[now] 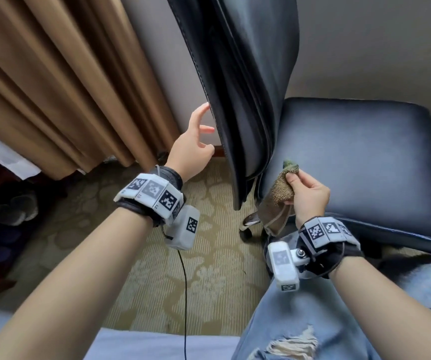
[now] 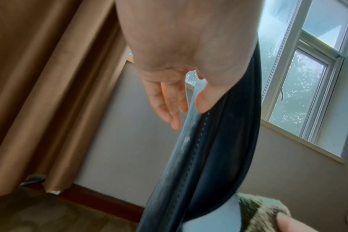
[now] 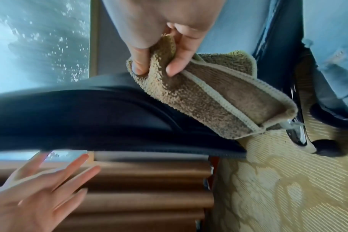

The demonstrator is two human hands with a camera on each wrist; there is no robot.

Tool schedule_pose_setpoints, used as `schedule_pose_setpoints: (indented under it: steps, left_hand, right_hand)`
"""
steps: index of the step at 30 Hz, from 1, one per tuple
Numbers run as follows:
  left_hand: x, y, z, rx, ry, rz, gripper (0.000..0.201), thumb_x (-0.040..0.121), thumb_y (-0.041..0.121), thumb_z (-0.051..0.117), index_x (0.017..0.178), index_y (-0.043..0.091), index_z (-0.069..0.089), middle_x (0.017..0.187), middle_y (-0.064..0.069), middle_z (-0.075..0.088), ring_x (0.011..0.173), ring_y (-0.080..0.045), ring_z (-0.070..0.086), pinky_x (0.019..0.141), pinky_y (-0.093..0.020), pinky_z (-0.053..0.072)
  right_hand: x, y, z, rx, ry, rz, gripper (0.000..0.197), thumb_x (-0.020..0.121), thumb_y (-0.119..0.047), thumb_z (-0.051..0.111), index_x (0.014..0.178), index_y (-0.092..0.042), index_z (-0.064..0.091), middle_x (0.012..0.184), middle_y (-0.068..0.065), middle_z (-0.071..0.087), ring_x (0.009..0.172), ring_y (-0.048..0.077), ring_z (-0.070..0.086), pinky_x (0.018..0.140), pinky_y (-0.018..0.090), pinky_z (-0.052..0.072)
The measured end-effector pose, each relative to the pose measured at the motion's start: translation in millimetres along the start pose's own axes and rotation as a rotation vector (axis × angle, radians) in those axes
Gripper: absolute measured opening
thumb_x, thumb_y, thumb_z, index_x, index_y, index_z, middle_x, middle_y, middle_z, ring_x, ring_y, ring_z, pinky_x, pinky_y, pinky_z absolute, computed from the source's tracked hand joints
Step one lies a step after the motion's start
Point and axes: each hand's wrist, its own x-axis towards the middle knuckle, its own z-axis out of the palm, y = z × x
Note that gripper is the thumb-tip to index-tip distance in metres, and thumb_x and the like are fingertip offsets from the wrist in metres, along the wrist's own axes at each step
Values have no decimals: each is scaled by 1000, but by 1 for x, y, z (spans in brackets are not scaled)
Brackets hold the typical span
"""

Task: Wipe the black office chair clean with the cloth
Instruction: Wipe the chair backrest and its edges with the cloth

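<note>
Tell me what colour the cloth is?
Olive-brown with a pale cream edge, the cloth shows best in the right wrist view.

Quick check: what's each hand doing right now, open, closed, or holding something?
Left hand: open, fingers spread beside the chair back, holding nothing.
Right hand: closed on the cloth, pinching it over the seat.

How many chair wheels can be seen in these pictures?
1. A dark wheel stands on the carpet under the chair's chrome leg, below the hanging cloth. The seat probably hides other wheels.
</note>
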Motion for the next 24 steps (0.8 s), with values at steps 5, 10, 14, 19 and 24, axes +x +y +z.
schedule_pose_setpoints:
  steps: [5, 10, 14, 19, 24]
  left_hand:
    - [-18, -31, 26, 144, -325, -172, 43, 86, 15, 60, 127, 19, 48, 121, 0, 58, 98, -14, 57, 86, -24, 44]
    - [-42, -41, 42, 64, -562, -155, 50, 83, 23, 69, 128, 21, 47, 125, 6, 52, 102, -10, 56, 93, -26, 45]
    - [-50, -43, 49, -214, -555, -164, 65, 75, 31, 75, 128, 24, 39, 127, 4, 50, 112, -7, 50, 95, -22, 42]
    - [-49, -50, 53, -375, -392, -149, 43, 80, 5, 71, 115, 17, 51, 107, -1, 64, 95, -8, 61, 90, -27, 49]
    - [-55, -61, 48, -399, -305, -154, 25, 86, 4, 64, 105, 20, 62, 98, 2, 68, 91, -9, 63, 89, -28, 50]
  right_hand:
    - [-23, 15, 16, -38, -155, 29, 27, 80, -2, 69, 107, -2, 68, 83, 3, 71, 76, 17, 64, 74, 38, 56]
    - [-33, 2, 23, -66, -383, 33, 14, 84, -1, 63, 94, -9, 67, 65, -9, 70, 59, 5, 64, 46, 21, 52]
    - [-42, -9, 25, -82, -538, 40, 15, 85, 0, 61, 92, -12, 65, 74, -3, 71, 66, 10, 68, 50, 24, 54]
    - [-46, -20, 31, -130, -663, 12, 18, 92, 0, 52, 98, -13, 62, 90, 4, 68, 75, 12, 66, 63, 32, 58]
    - [-38, -28, 32, -305, -635, -183, 33, 92, 2, 45, 88, -25, 64, 82, -3, 66, 62, 4, 63, 53, 19, 50]
